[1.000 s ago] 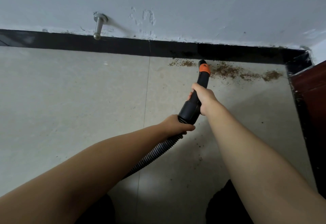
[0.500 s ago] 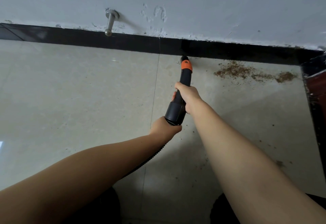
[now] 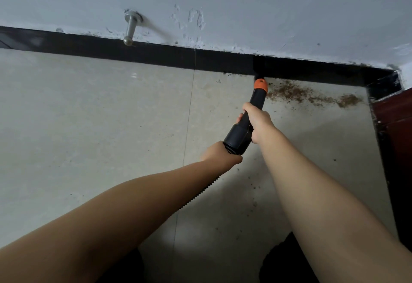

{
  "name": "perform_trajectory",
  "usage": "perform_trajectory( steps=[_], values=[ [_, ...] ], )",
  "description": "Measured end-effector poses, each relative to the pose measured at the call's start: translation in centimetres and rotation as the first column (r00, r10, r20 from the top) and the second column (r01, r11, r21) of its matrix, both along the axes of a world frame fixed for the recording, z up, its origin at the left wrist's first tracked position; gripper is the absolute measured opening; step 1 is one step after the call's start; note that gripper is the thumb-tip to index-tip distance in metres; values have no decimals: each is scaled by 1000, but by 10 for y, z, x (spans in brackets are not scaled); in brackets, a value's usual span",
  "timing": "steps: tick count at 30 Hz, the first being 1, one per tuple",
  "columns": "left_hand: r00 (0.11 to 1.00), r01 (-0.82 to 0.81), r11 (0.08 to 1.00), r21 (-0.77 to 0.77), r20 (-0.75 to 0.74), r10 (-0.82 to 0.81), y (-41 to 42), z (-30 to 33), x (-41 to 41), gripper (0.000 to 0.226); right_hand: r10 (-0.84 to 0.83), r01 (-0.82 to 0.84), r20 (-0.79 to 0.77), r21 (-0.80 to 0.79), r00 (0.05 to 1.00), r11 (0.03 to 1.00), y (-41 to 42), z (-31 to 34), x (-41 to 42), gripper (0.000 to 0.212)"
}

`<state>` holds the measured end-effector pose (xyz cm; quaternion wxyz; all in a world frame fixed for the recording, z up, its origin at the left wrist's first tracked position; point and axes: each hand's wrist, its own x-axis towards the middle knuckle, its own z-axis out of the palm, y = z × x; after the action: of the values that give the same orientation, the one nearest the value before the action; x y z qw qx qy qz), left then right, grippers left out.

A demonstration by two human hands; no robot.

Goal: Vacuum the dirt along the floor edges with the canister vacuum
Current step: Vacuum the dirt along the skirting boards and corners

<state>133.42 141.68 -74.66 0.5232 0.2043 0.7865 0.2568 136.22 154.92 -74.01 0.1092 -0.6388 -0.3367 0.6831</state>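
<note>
Dirt [image 3: 312, 96] lies along the floor's [image 3: 89, 115] far edge, just right of the nozzle [image 3: 259, 86]; your right hand [image 3: 256, 122] grips the wand, left hand [image 3: 219, 155] holds the hose [image 3: 200, 190].

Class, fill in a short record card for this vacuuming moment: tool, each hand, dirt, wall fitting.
tool: vacuum nozzle, orange tip at the black baseboard
right hand: grips the nozzle
left hand: holds the ribbed hose at the nozzle's rear
dirt: brown patch right of the tip, along the baseboard
wall fitting: metal door stop
</note>
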Motion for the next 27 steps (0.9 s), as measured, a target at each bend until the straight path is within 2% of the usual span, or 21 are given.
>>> perform_trajectory(
  steps=[4, 18, 22, 27],
  values=[
    [998, -64, 998, 5, -2, 64, -4, 1, -6, 26, 16, -16, -26, -18, 1000, 1000, -2, -1, -12, 8],
    [966, -259, 966, -14, 16, 259, -45, -2, -9, 30, 223, -228, -92, -49, 971, 972, -40, -3, -43, 18],
    [972, -233, 972, -34, 17, 234, -56, -4, -1, 33, 213, -217, -79, -48, 974, 975, -52, -3, -35, 14],
    [994, -113, 992, -55, 2, 113, -54, 0, -1, 29, 97, -99, -41, -29, 994, 995, -54, 1, -17, 9]
  ],
)
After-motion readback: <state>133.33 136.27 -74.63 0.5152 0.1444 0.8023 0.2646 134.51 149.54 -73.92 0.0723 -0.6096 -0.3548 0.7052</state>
